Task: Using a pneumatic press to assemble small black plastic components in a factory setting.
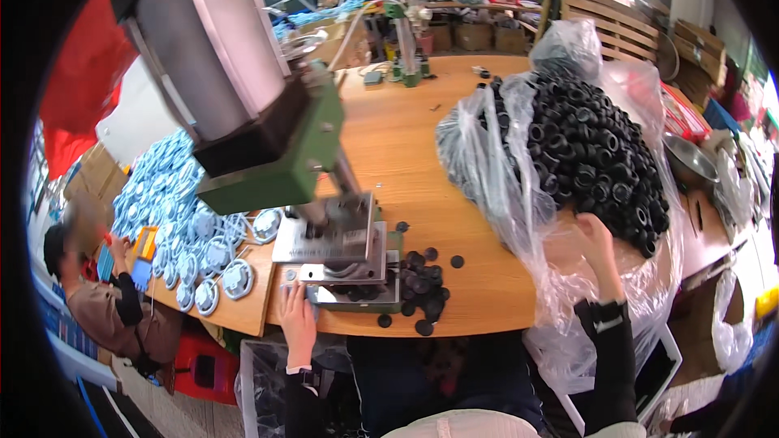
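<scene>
Wooden table (422, 154) before me. Clear plastic bag (503, 186) heaped with black rubber rings (592, 154) sits at my right. Green press (284, 154) stands at my left. My right hand (598, 245) reaches into the bag, fingers curled; whether it grips anything, cannot tell. My left hand (297, 315) rests flat, open, at the press base beside loose black rings (422, 284).

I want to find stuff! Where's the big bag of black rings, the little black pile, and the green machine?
bag of black rings (596, 154), head view, on the heaped rings.
small black pile (422, 284), head view, its middle.
green press (284, 162), head view, its green body.
</scene>
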The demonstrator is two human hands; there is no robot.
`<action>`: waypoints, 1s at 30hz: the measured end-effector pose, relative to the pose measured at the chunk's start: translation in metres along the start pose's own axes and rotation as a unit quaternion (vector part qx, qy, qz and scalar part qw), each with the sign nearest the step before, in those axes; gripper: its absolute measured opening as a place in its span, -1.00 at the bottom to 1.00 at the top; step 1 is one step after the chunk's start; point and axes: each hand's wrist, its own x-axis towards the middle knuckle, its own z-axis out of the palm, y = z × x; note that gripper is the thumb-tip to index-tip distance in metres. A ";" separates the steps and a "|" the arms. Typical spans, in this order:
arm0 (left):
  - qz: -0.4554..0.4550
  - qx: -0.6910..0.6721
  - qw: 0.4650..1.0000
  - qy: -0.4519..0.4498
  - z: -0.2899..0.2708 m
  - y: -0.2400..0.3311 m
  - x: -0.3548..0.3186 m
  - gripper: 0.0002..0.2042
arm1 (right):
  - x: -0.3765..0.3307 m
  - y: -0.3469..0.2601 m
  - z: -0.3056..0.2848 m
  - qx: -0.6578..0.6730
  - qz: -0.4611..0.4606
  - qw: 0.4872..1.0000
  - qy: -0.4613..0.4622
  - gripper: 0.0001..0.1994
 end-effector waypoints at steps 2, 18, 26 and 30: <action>-0.022 0.032 0.999 0.010 0.001 0.015 0.004 -0.59 | 0.028 0.008 0.010 0.009 -0.014 1.000 0.007 -0.71; -0.102 -0.303 0.919 0.232 0.004 0.144 0.092 -0.63 | 0.089 -0.003 0.066 -0.194 0.013 0.980 0.038 -0.42; -0.065 -0.301 0.928 0.212 0.001 0.161 0.083 -0.70 | 0.057 -0.049 0.006 0.214 -0.057 0.971 0.094 -0.50; 0.012 -0.161 0.964 0.211 -0.002 0.136 0.075 -0.66 | 0.027 -0.101 0.008 0.283 -0.110 0.952 0.025 -0.44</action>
